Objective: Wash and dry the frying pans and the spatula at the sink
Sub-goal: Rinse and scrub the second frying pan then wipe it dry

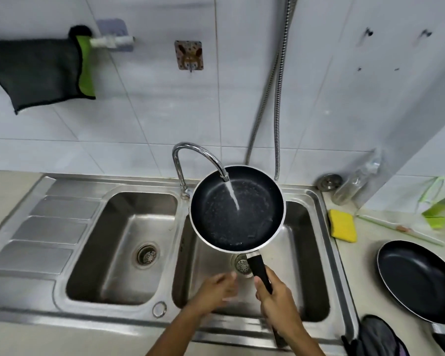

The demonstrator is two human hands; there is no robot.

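Now round black speckled pan (pixel 238 209) under smooth chrome tap (pixel 198 155).

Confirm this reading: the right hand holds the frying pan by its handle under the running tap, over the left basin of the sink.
One detail is wrong: the head view shows the frying pan over the right basin, not the left. The right hand does grip its handle, and the tap runs into it.
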